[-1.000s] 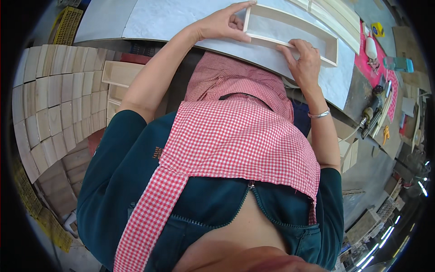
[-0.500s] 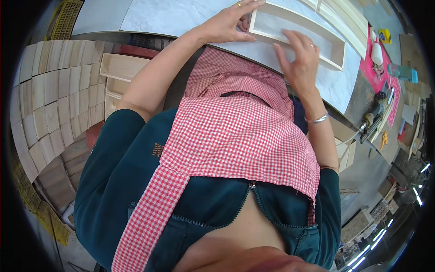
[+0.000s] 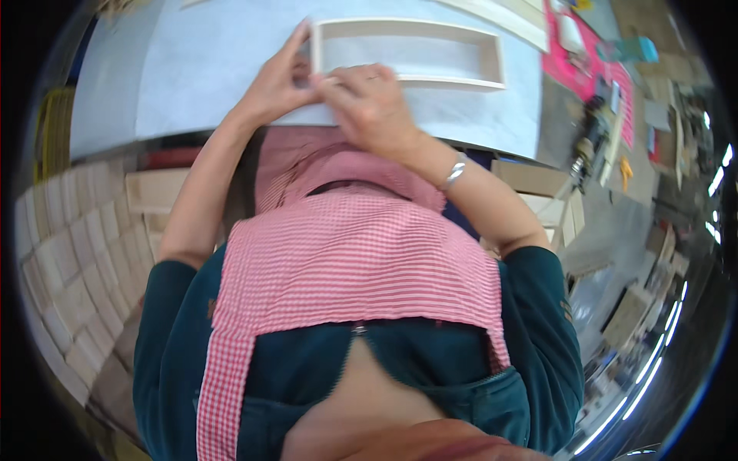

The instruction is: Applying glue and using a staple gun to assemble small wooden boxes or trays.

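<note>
Both hands have slid together onto the frame's near left corner. Right hand point(image 3: 369, 104) presses flat on the rail; left hand point(image 3: 278, 83) pinches the corner. That open wooden frame point(image 3: 407, 52) lies on the white tabletop point(image 3: 177, 77), looking light, stiff, best gripped by its rails.

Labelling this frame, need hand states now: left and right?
Left hand: fingers closed on the near left corner of the wooden frame.
Right hand: fingers curled on the same corner; whether they grip it cannot be told.
</note>
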